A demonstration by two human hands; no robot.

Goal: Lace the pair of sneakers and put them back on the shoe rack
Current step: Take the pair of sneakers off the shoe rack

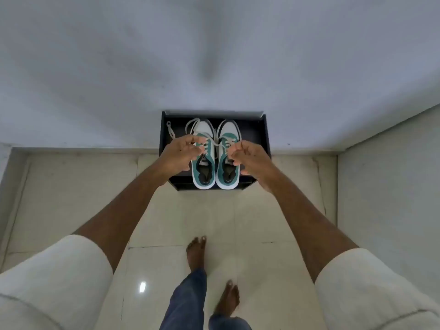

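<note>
Both hands, left [182, 151] and right [250, 158], hover half-curled, gripping nothing certain, above the sneakers [215, 160], toes pointing away on the shoe rack [263, 139].

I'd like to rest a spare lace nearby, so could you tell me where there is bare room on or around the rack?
Bare strip on the rack top right of the right sneaker; floor tiles before the rack are open. Crowded: the left side, where a loose lace lies beside the left sneaker, under both hands.
</note>
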